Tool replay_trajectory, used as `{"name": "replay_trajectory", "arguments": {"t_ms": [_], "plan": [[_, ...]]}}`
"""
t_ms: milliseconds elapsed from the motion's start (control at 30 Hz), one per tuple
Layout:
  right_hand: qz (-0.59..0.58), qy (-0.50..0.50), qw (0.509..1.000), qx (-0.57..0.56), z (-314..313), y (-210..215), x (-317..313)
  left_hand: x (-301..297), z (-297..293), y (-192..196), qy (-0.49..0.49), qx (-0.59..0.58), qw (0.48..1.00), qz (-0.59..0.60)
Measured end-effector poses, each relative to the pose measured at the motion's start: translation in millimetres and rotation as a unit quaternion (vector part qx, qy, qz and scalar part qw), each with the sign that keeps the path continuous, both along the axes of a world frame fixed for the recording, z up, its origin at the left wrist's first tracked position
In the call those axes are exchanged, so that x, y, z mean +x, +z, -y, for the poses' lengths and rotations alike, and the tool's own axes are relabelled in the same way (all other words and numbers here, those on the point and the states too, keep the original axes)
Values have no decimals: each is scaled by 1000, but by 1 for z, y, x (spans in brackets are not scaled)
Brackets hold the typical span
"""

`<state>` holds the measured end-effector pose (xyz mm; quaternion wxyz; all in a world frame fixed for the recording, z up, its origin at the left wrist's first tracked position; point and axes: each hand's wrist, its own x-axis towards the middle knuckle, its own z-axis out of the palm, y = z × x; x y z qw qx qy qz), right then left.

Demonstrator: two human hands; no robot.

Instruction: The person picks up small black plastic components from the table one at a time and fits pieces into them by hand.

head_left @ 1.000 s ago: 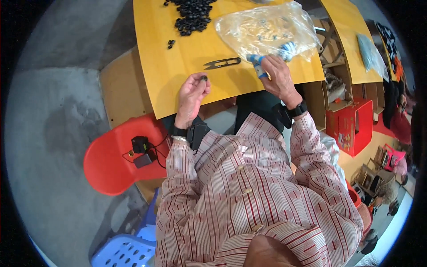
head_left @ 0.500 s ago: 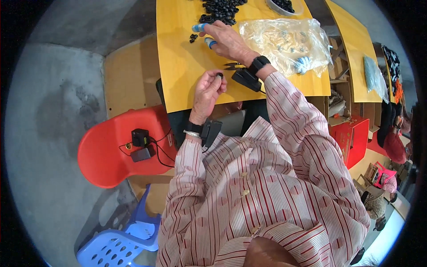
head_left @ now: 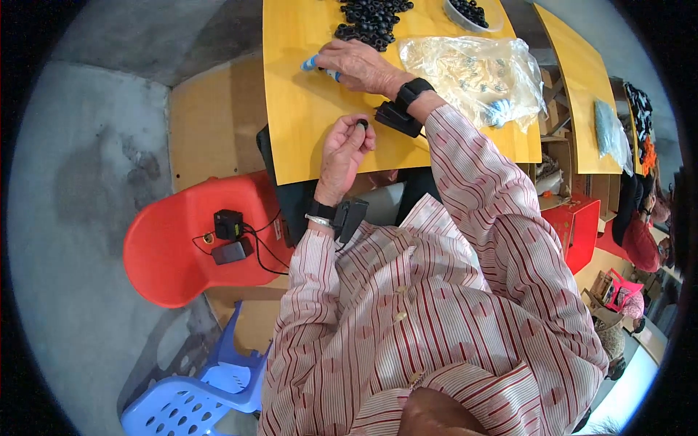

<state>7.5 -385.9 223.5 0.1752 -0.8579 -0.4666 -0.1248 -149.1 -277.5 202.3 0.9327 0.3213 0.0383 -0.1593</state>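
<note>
In the left hand [head_left: 341,158] sits a black piece [head_left: 362,123], long axis unclear.

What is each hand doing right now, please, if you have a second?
Left hand: closed, pinching a small black piece.
Right hand: over the yellow table; whether it holds anything cannot be told.

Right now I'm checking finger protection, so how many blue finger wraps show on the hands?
2, both on the right hand: one wrap on its leftmost digit, a second wrap just right of it and slightly lower in the picture. More may be hidden under that hand.
</note>
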Motion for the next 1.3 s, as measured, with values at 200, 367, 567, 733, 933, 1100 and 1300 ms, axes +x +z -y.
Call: {"name": "replay_trajectory", "arguments": {"t_ms": [200,367,567,733,933,1100,1300], "plan": [[-27,5,999,-35,19,1,-15,0,1,0,5,12,1000,-4],[-71,-36,997,-18,53,2,-31,1,-1,1,-2,18,1000,0],[-124,-71,988,66,66,-6,-32,1,-2,-4,0,17,1000,5],[-219,-118,965,81,66,7,-40,1,-1,-3,4,18,1000,-4],[-405,-157,882,185,76,10,-47,2,-3,-7,3,30,1000,7],[-531,-49,733,423,76,21,-71,0,0,-1,24,49,998,-8],[-556,-52,669,490,71,35,-111,-3,11,36,66,61,996,-14]]}}
